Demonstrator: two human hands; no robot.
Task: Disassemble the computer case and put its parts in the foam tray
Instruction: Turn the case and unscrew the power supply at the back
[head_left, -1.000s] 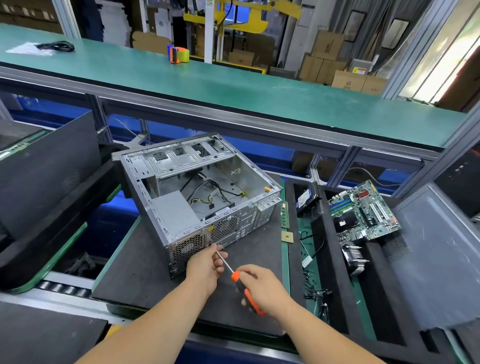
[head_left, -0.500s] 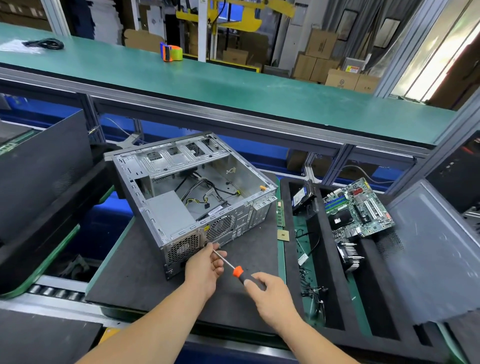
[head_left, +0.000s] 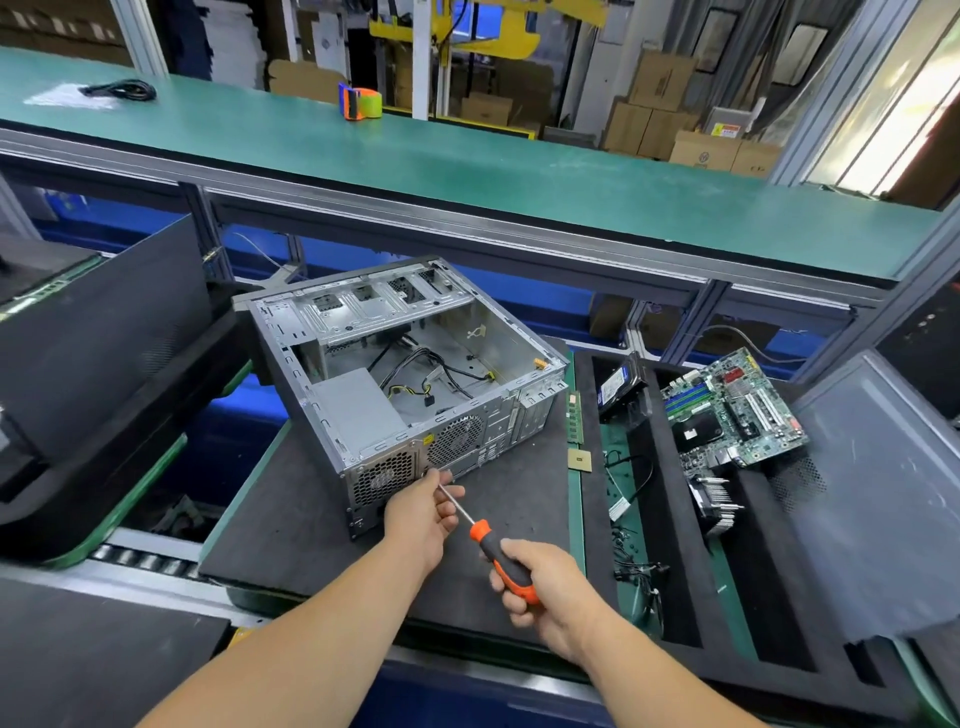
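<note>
Since a second ago, nothing much has moved: both hands stay by the near wall of the computer case (head_left: 410, 384), and the right hand (head_left: 545, 587) has slid a little on the handle, so more orange shows.

That right hand is curled tight round the orange and black handle of the screwdriver (head_left: 491, 548). Its thin metal shaft points up and away to the left hand (head_left: 423, 512). The left hand's fingers are curled round the shaft near the tip, right against the case wall. The tip itself is hidden by the fingers.

Just past the left hand, the case lies open side up on a dark foam mat (head_left: 291, 499) on the desk. Inside are a grey power box (head_left: 358, 410) and loose black and yellow wires (head_left: 431, 374). Two round fan grilles show on the wall next to the left hand.

Off to the right of the right hand is the black foam tray (head_left: 670, 519). In it, far from that hand, sit a green motherboard (head_left: 737, 410), a hard drive (head_left: 621, 384) and a metal heat sink (head_left: 714, 499). A small gold chip (head_left: 580, 460) and a memory stick (head_left: 573, 415) lie between the case and the tray.

Way past both hands, a roll of tape (head_left: 361, 103) rests on the long green desk (head_left: 467, 171).
</note>
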